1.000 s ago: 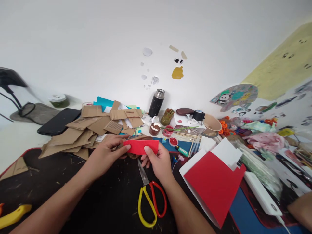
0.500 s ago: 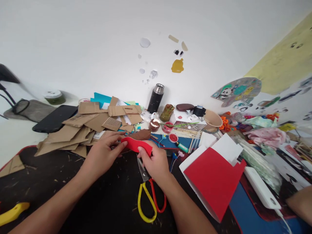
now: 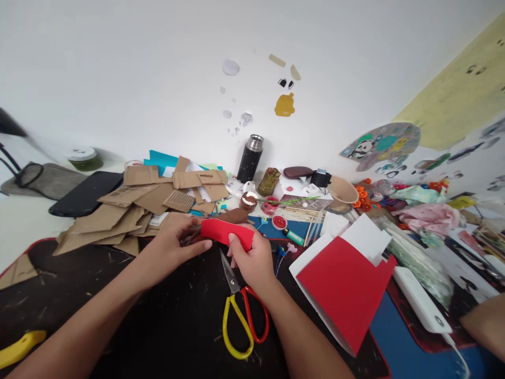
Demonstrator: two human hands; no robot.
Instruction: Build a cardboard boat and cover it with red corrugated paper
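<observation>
A small red strip [image 3: 221, 230] with a finely notched top edge is pinched between the thumb and fingers of my right hand [image 3: 252, 258]. My left hand [image 3: 177, 245] is at the strip's left end, its thumb apart from the fingers and off the strip's face; whether its fingertips touch the strip from behind cannot be made out. Scissors [image 3: 233, 287] with one yellow and one red handle lie on the dark mat just below my right hand. A brown piece [image 3: 235, 216] shows behind the strip.
Cardboard pieces [image 3: 118, 210] are heaped at the left. A red sheet [image 3: 341, 287] lies at the right near a white power strip [image 3: 422, 302]. A black flask [image 3: 250, 159] stands behind. Another person's arm [image 3: 485, 321] shows at the right edge.
My left thumb has come off the face of the red strip and stretched out below it. The strip has shifted slightly right and looks flatter in my right hand.
</observation>
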